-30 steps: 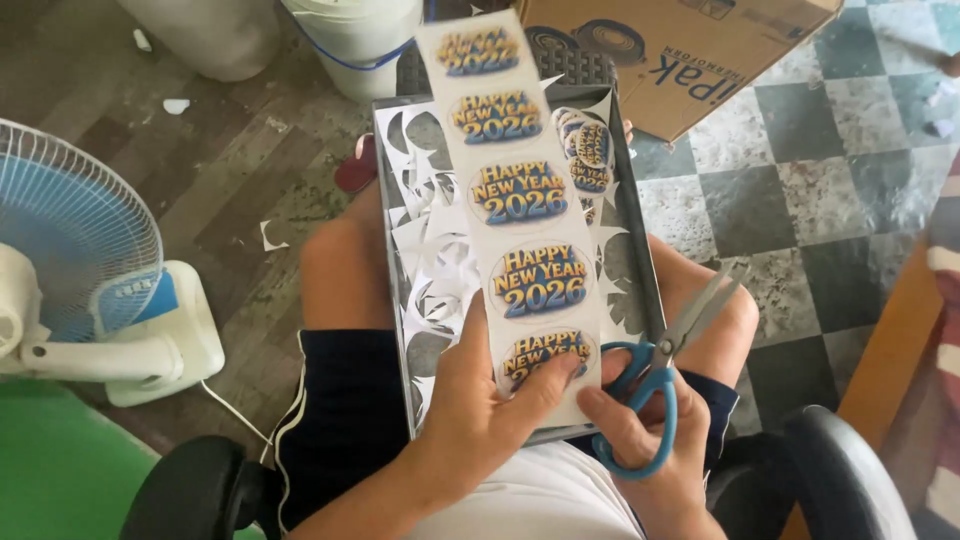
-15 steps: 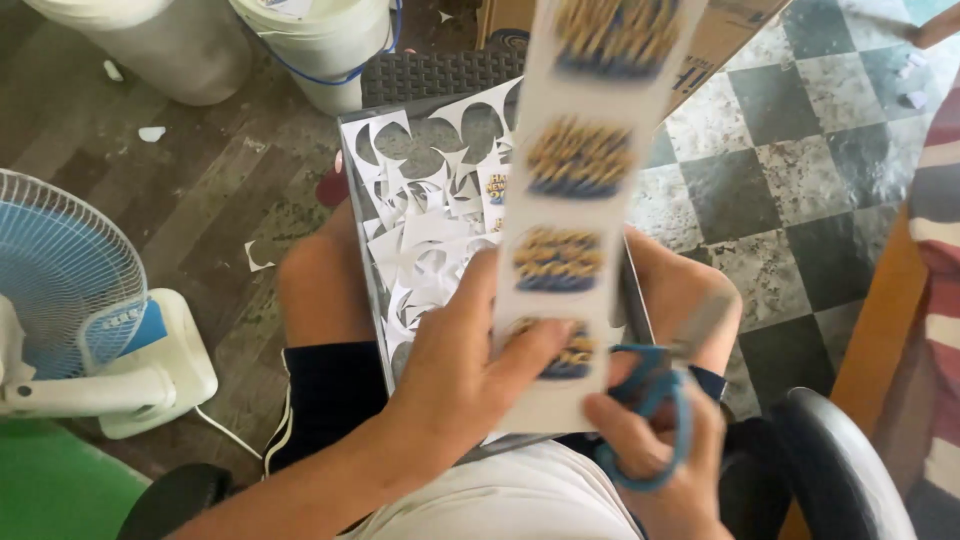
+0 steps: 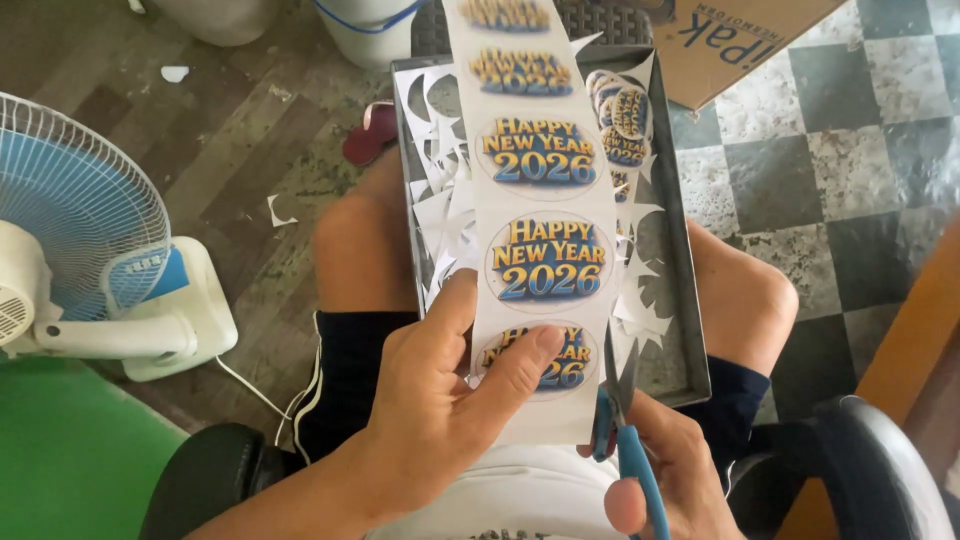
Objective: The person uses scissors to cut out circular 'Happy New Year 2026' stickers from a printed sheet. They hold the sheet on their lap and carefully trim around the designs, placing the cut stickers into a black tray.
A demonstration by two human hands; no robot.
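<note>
Since half a second ago the paper strip has come lower and steadier in your view, so its round printed labels read sharp again instead of blurred, and the scissors have closed in on its right edge.

You hold the strip in the centre of the frame, over the tray on your lap. Its long axis runs nearly straight up the picture, the far end leaning slightly left and passing out at the top edge, the near end by your belly. Your left hand is clenched on that near end, thumb laid across the lowest label, fingers curled behind the paper. Your right hand at the bottom right grips the blue scissor handles; the blades point up and stand slightly parted, right against the strip's right edge beside the lowest label.

My reading is that you are about to cut the lowest label free. That calls for feeding the edge between the blades and turning the strip with your left hand so the cut follows the round outline.

Beneath the strip, the grey metal tray holds white paper offcuts and a small stack of cut round labels at upper right. A white fan stands at the left, a cardboard box at upper right.
</note>
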